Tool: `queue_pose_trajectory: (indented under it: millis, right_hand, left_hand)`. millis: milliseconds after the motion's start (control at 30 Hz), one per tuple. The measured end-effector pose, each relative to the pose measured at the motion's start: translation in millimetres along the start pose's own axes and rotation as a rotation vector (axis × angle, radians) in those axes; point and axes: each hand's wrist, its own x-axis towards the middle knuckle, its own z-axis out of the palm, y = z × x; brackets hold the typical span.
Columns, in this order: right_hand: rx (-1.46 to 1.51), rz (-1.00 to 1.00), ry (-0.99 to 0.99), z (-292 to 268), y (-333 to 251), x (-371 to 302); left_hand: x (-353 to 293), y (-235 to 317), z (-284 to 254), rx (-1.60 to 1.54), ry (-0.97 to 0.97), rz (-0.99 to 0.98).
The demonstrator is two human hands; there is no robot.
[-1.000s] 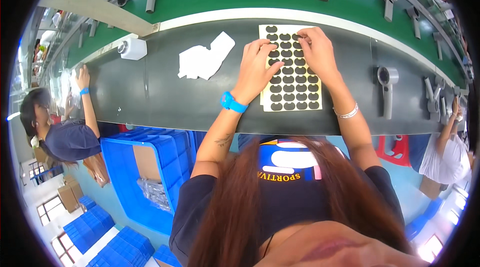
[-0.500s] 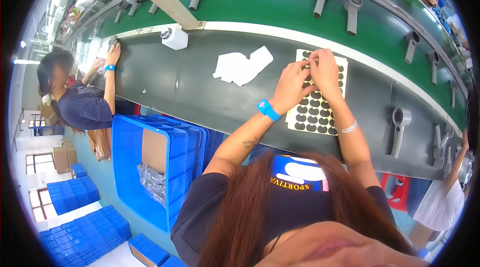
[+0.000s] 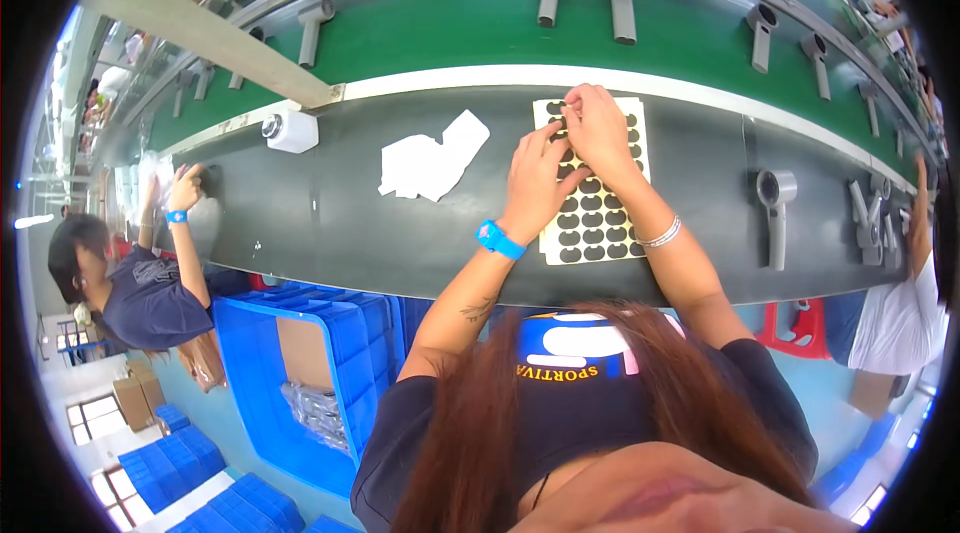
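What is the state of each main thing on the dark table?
Sticker sheet: flat, partly under left hand and right hand.
White paper: loose, uneven in outline.
White container: capped or open, unclear.
Gray handheld device: lying alone; power state unclear.
Grouped gray devices: lying close together.

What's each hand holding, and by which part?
Left hand: thumb and fingers apart over the sheet of black stickers, no grip visible. Right hand: fingertips together near its top; can't tell whether they pinch anything.
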Motion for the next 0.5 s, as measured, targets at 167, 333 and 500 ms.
queue_pose_trajectory:
  millis: [167,333,500]
  right_hand:
    - [0.030,0.043,-0.133,-6.8,-7.1,4.8]
    - [0.020,-0.184,-0.110,-6.2,-2.9,0.6]
    - [0.042,-0.138,-0.079,-10.5,-3.0,4.4]
  left_hand:
    - [3.4,-1.9,0.3,-0.024,-0.022,0.009]
    - [2.7,-4.5,1.8,-0.009,-0.019,0.034]
    - [1.2,2.7,-5.0,0.027,-0.054,-0.044]
